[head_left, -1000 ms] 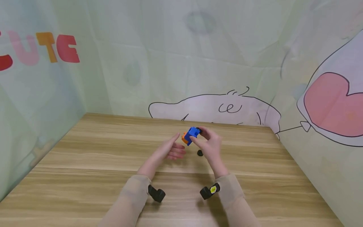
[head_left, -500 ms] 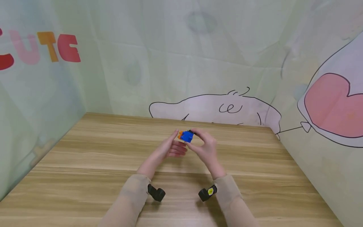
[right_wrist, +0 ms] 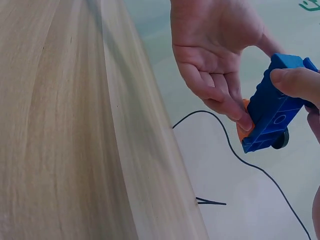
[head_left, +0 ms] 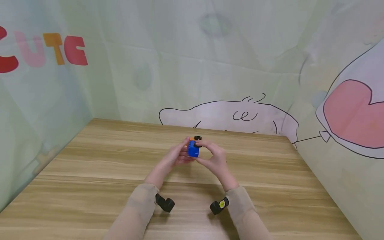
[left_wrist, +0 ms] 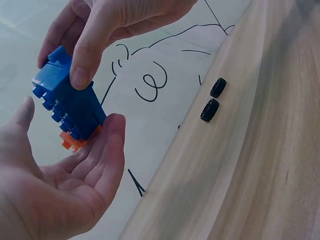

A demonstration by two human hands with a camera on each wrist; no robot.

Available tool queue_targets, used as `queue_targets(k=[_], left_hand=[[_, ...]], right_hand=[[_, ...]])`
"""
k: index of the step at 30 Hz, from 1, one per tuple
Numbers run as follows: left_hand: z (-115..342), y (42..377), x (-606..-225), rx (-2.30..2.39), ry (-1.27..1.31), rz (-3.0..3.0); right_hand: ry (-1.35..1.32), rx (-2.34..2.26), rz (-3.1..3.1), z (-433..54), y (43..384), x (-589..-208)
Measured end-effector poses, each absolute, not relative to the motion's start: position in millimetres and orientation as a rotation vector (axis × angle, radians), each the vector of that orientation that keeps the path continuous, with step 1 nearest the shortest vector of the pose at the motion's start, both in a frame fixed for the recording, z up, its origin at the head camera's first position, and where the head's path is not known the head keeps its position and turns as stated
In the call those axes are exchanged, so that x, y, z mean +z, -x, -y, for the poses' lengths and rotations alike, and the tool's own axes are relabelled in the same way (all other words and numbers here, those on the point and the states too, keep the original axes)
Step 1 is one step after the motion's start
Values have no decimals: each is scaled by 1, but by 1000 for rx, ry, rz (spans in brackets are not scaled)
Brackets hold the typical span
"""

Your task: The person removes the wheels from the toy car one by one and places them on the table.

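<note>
The blue and orange brick toy [head_left: 193, 148] is held above the middle of the wooden desk [head_left: 90, 173] in the head view, between the left hand [head_left: 177, 156] and the right hand [head_left: 213, 157].

In the left wrist view, the right hand's fingers [left_wrist: 82, 75] pinch the blue body, while the left palm lies flat with straight fingertips touching the orange base. Two loose black wheels [left_wrist: 214, 97] lie on the desk beyond.

In the right wrist view, a black wheel [right_wrist: 281, 140] is fitted to the toy's underside.

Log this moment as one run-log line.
right hand: pinches blue-and-orange brick toy | left hand: open, fingertips touch its orange part | two black wheels: loose on wooden table
</note>
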State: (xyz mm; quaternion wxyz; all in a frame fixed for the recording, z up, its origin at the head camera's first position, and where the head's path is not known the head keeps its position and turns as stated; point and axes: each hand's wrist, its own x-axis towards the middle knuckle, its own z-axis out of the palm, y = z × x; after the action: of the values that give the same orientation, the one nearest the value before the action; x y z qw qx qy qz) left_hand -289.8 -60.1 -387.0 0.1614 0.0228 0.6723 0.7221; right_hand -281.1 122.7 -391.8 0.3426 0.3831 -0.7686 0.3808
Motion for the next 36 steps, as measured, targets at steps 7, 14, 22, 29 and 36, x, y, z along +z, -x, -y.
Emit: queue_targets(k=[7, 14, 22, 29, 36], left_hand=[[61, 291, -388, 2075, -53, -1895], [61, 292, -389, 2098, -66, -1861], [62, 291, -387, 2133, -22, -1871], [61, 291, -385, 2146, -23, -1889], [59, 292, -387, 2153, 10, -1910]], right_hand=[[-1042, 994, 2026, -122, 281, -392], [-1053, 990, 2056, -122, 282, -394], [-1069, 1058, 2123, -124, 281, -393], [-945, 1275, 2195, -129, 280, -387], [-552, 1763, 2234, -134, 283, -382]])
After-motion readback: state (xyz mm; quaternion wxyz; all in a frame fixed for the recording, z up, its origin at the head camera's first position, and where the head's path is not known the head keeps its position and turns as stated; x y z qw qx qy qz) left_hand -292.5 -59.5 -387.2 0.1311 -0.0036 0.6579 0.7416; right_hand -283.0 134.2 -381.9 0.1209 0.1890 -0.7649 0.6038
